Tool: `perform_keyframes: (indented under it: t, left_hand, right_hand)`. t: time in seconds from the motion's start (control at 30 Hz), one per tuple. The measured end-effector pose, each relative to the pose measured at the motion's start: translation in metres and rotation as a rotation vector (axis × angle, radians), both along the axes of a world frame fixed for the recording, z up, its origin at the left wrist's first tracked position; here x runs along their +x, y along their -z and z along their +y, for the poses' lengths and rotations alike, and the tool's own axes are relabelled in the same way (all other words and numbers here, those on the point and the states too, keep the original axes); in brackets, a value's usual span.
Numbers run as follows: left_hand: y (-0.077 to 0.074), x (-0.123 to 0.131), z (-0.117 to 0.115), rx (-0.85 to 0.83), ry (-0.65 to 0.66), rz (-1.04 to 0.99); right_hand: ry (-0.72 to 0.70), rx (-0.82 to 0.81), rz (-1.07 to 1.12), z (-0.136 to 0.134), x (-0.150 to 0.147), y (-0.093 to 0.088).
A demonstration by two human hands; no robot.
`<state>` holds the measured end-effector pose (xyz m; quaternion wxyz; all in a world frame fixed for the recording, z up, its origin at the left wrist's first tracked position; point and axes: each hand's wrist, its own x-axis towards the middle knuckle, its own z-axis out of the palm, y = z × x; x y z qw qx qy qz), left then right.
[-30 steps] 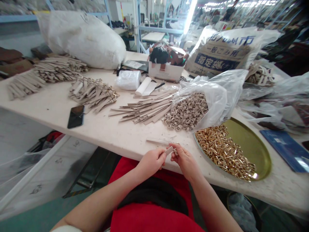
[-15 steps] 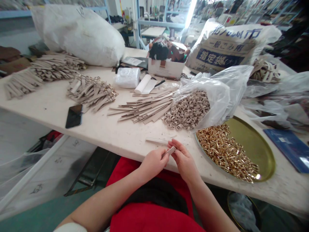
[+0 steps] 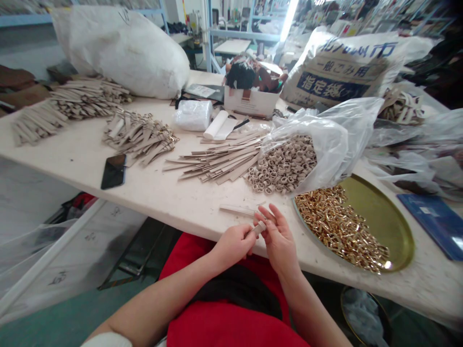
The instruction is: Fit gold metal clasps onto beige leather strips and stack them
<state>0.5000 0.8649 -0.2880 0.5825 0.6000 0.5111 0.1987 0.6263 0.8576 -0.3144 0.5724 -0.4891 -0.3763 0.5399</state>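
Lettering first, all from the head cam: on the big white sack (image 3: 336, 72), 一般ごみ用 reads fine and 指定袋 sits in a blue box below it, but the top line is creased and only its last character, 市, comes through clean. The stuffed white bag (image 3: 123, 53) has some marker scrawl I can't make out, and the print on the carton (image 3: 249, 102) is way too small. Left hand (image 3: 235, 246) is clamped on one beige strip (image 3: 259, 228) near the front edge of the table (image 3: 181, 202), with part of the strip hidden in the fingers. Right hand (image 3: 280, 243) has its thumb up by the strip's end, other fingers fanned out; honestly can't tell if it's pinching anything. Count-wise: one phone (image 3: 114, 171), one blue folder (image 3: 430, 224) cut off at the right, one round tray (image 3: 379, 207) partly hidden by a clear plastic bag (image 3: 336, 140). Three strip piles (image 3: 90, 96) on the left, one fan of flat strips (image 3: 220, 161) mid-table. Beige loops (image 3: 282, 166) and gold fittings (image 3: 343, 231): too many to count.
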Motion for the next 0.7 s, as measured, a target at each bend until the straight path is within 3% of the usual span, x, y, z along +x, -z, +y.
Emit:
perform_keyframes:
  t: [0.1, 0.23, 0.33, 0.43, 0.5, 0.6, 0.7]
  left_hand:
    - [-0.001, -0.003, 0.0, 0.009, 0.018, -0.002]
    - [-0.002, -0.009, 0.002, 0.075, 0.108, 0.062]
    - [-0.004, -0.015, 0.001, 0.131, 0.184, 0.081]
    - [-0.004, -0.02, -0.001, -0.016, 0.244, -0.019]
    - [-0.003, -0.022, -0.002, -0.081, 0.238, -0.071]
    - [0.003, -0.021, 0.0, -0.026, 0.163, -0.133]
    - [0.009, -0.02, 0.007, -0.002, 0.075, -0.181]
  right_hand:
    - [-0.07, -0.15, 0.004, 0.0, 0.005, -0.001]
    - [-0.083, -0.119, -0.295, -0.009, 0.011, 0.003]
    - [-0.146, -0.131, -0.297, -0.011, 0.017, 0.002]
    - [-0.095, -0.177, -0.263, -0.008, 0.022, -0.003]
    - [-0.089, -0.187, -0.23, -0.007, 0.019, -0.004]
    - [-0.181, -0.181, -0.174, -0.009, 0.007, -0.002]
    - [-0.295, -0.102, -0.325, -0.006, 0.012, -0.001]
